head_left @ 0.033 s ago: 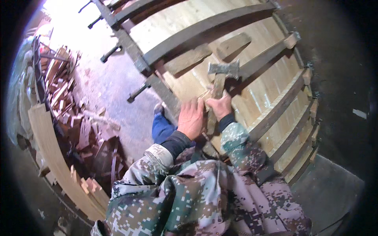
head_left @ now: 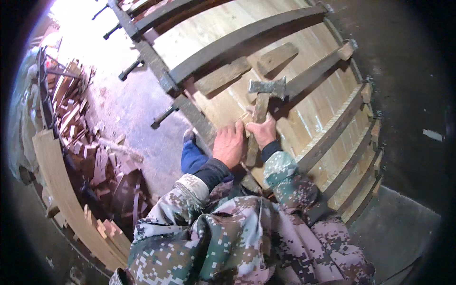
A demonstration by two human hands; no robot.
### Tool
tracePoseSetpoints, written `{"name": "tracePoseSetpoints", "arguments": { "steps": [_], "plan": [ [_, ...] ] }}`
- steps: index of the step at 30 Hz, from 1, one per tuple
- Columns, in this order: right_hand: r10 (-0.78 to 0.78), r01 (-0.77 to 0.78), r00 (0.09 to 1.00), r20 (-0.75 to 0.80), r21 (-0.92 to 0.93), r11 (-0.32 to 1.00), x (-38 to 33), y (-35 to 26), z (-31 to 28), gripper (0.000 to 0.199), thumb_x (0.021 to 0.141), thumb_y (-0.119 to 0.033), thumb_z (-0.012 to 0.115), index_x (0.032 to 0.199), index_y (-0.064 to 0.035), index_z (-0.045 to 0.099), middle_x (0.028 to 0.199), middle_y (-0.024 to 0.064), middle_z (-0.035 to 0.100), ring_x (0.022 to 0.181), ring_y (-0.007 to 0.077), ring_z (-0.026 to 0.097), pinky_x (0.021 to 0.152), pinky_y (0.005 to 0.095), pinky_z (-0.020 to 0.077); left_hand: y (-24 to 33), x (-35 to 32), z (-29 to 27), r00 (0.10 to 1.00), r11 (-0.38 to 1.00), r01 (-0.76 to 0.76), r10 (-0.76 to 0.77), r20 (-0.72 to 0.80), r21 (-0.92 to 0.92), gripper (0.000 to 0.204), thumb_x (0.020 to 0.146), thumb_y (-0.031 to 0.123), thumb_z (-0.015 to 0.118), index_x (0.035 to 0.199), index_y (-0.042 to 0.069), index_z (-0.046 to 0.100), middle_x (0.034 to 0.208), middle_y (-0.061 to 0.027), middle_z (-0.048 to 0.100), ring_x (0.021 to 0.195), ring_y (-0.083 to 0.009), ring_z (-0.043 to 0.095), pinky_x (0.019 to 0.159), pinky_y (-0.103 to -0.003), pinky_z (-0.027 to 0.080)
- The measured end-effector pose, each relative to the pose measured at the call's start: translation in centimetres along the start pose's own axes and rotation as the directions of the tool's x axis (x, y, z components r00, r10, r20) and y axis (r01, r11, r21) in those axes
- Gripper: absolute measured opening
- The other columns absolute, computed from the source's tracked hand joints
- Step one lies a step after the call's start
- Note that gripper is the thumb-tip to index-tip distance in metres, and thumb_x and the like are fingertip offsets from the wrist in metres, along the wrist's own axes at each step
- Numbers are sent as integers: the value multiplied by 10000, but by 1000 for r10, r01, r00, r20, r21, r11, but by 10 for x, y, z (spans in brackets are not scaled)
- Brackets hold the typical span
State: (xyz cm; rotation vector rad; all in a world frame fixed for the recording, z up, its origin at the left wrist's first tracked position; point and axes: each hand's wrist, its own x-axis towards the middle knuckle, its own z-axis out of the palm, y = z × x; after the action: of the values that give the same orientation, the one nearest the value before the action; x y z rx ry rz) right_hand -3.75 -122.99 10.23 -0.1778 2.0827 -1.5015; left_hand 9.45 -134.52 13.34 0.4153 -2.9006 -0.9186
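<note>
A hammer (head_left: 267,88) with a wide steel head and wooden handle lies slantwise over a large pale wooden panel (head_left: 297,121). My right hand (head_left: 264,131) is closed round its handle, thumb lying across the wood. Close beside it is my left hand (head_left: 228,146), fingers pressed together and bent at the panel's near left edge. A small light wooden piece (head_left: 245,117) shows by the fingertips; whatever the left fingers grip is mostly hidden. Two loose wooden blocks, a longer one (head_left: 223,76) and a shorter one (head_left: 277,58), rest on the panel beyond the hammer.
Dark bars (head_left: 247,40) cross the panel, with wood blocks (head_left: 346,51) at their right ends. Clamp bolts (head_left: 164,117) stick out from the metal rail (head_left: 154,61) on the left. Scrap wood (head_left: 102,161) is heaped at far left, behind a long board (head_left: 64,178).
The view has shifted slightly, moving the panel a little leftward in it. Both hands keep nearly the same pose, and the hammer stays in my right hand.
</note>
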Motion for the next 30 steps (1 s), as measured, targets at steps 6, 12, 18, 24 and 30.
{"name": "tracePoseSetpoints", "arguments": {
  "steps": [6, 12, 18, 24, 30],
  "plan": [
    [149, -111, 968, -203, 188, 976, -27, 11, -44, 490, 681, -21, 735, 1166, -5, 673, 1046, 40, 704, 826, 151, 641, 777, 319, 539, -9, 66, 3, 909, 907, 301, -366, -198, -295, 749, 845, 261, 751, 1456, -14, 417, 1121, -274, 634, 1011, -462, 641, 841, -522, 535],
    [263, -190, 912, -316, 245, 951, -88, 33, -106, 516, 732, 53, 670, 1247, 59, 640, 1163, 121, 720, 996, 217, 689, 927, 339, 524, -87, 138, 5, 972, 987, 135, -116, -202, 82, 704, 822, 308, 785, 1408, 33, 508, 1360, -230, 570, 1310, -445, 499, 1049, -529, 461],
    [362, -235, 858, -364, 347, 908, -140, 54, -126, 564, 706, 66, 657, 1265, 69, 584, 1116, 142, 711, 1010, 258, 698, 906, 363, 536, -156, 127, 31, 988, 809, 7, 85, -130, 587, 377, 848, 237, 680, 1180, 58, 659, 1390, -175, 506, 1271, -359, 492, 912, -467, 521],
    [421, -350, 863, -280, 269, 897, -151, 64, -122, 537, 677, 21, 675, 1208, 80, 617, 1088, 149, 721, 1011, 265, 698, 897, 361, 534, -150, 133, -7, 997, 992, -52, 58, -54, 112, 408, 790, 178, 709, 1180, 60, 696, 1026, -187, 693, 1001, -404, 629, 788, -439, 562],
    [391, -342, 894, -220, 227, 912, -143, 69, -119, 510, 680, 3, 688, 1178, 88, 619, 1071, 161, 722, 1016, 276, 707, 886, 370, 547, -156, 120, -69, 900, 500, 394, -381, 212, -771, 353, 978, 248, 645, 1171, -47, 670, 853, -35, 670, 658, -119, 605, 597, -295, 524]
  ]
}}
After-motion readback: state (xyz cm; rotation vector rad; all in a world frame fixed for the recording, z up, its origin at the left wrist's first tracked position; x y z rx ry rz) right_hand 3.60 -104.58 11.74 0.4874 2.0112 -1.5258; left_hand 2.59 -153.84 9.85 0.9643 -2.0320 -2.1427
